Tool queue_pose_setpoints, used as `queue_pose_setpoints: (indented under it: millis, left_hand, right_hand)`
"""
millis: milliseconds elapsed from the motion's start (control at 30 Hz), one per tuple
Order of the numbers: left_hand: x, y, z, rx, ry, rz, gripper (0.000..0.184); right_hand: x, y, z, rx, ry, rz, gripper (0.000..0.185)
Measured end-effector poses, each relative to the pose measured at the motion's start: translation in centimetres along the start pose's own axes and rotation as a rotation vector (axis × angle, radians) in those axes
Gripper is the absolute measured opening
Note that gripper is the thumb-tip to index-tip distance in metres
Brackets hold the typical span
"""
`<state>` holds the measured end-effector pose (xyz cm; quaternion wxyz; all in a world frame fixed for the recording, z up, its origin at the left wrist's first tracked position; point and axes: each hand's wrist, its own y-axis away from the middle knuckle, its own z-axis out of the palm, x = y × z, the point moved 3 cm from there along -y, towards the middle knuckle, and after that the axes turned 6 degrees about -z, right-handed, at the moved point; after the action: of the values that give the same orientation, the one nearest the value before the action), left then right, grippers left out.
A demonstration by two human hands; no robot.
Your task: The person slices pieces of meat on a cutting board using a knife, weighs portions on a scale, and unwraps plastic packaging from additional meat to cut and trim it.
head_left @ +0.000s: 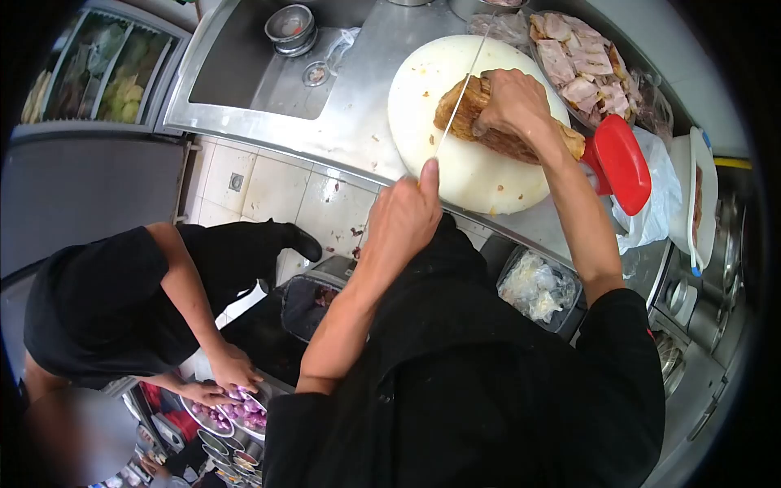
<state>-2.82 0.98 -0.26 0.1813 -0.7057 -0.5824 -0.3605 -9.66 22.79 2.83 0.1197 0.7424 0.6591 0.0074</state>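
Observation:
A large brown piece of cooked meat point(506, 145) lies on a round white cutting board point(423, 175). My right hand point(514, 104) presses down on its top, fingers curled over the far side and thumb on the near side. My left hand point(407, 210) is closed round the handle of a knife point(464, 96), its thumb stretched along the spine end. The narrow blade crosses the meat's left end; whether it has cut in, I cannot tell. The handle is mostly hidden by my fingers. Small brown crumbs dot the board.
Pale sliced meat fills a tray point(582, 69) behind the board. A red plastic scoop-like piece point(622, 165) stands close right. The sink point(268, 89) holds metal bowls point(290, 28). At lower left, a co-worker's hands point(232, 370) touch purple onions point(244, 407). Bins stand below the counter.

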Motion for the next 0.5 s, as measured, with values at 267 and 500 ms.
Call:
queue_pose_setpoints:
  millis: [267, 500]
  left_hand:
    - [3.7, -5.3, 1.3, -0.126, 0.01, -0.146, 0.072]
    - [-4.1, 3.1, 1.4, -0.202, -0.143, -0.256, 0.068]
  right_hand:
    - [0.3, 0.1, -0.3, 0.101, 0.04, -0.012, 0.043]
    - [-0.1, -0.2, -0.1, -0.02, -0.022, 0.007, 0.051]
